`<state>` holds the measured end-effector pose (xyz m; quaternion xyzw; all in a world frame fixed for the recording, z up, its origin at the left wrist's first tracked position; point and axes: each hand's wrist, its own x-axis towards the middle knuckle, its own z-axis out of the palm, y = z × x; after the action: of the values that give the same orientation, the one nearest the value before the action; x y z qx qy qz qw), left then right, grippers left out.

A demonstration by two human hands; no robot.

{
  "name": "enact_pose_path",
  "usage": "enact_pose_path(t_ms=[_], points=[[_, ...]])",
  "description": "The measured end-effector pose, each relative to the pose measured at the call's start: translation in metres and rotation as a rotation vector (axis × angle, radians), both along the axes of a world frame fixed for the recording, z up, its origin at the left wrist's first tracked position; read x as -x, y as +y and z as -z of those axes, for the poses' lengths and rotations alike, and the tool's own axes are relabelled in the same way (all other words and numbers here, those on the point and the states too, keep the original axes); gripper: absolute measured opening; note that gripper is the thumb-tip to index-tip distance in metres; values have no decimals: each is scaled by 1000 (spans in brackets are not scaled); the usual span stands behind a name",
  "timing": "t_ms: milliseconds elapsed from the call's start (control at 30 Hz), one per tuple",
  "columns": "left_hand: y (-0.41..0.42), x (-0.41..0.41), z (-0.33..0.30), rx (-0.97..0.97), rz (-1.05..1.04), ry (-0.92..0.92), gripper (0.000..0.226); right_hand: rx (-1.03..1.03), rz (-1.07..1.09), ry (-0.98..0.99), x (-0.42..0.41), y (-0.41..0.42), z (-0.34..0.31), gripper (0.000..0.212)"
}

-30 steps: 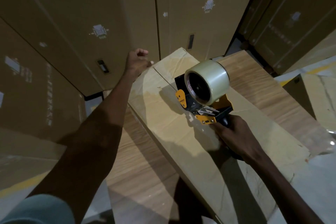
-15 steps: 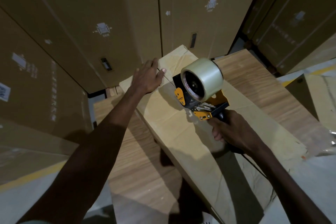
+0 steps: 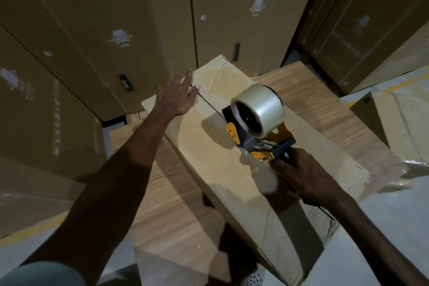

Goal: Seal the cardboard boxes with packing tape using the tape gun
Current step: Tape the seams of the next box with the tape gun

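Observation:
A long flat cardboard box [image 3: 209, 146] lies on a wood-grain surface [image 3: 176, 216], its top seam running away from me. A black and orange tape gun [image 3: 257, 132] carrying a clear tape roll [image 3: 262, 105] stands on the seam near the box's middle. My right hand [image 3: 299, 176] grips its handle from behind. Near the far end of the box, my left hand [image 3: 176, 96] lies flat with fingers spread, pressing the left flap beside the seam.
Tall brown cartons [image 3: 130, 18] stand close behind the box like a wall. Another carton [image 3: 399, 121] with crumpled clear film lies on the floor at the right. Grey floor with a yellow line [image 3: 27, 232] shows at the lower left.
My left hand came off the box's far left edge, opened, and settled flat on the top flap by the seam. The tape gun stayed at about the same place on the seam.

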<state>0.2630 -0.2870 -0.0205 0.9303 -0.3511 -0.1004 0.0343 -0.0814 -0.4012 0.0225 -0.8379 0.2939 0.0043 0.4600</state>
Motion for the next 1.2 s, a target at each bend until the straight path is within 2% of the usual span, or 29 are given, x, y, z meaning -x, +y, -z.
enact_pose_path(t_ms=[167,333,467,667,800,933,1100,1200], points=[[-5,15,2,-37,12,-84,64,-21,31,39,10,3,3,25],[-3,63,9,-16,112,-14,70,14,0,20,10,2,-5,27],[1,59,8,10,121,-18,71,98,-66,-5,9,5,-12,25],[-1,59,11,-4,110,2,73,27,-75,66,46,-3,-14,18],[-3,62,11,-1,89,-17,73,78,-46,92,70,-1,-6,11],[-6,81,8,-9,13,-15,70,91,-46,72,70,0,-1,19],[-3,131,19,-38,118,-93,71,134,-65,46,74,-3,-1,16],[0,132,14,-22,97,-55,72,121,-71,27,75,-2,1,20]])
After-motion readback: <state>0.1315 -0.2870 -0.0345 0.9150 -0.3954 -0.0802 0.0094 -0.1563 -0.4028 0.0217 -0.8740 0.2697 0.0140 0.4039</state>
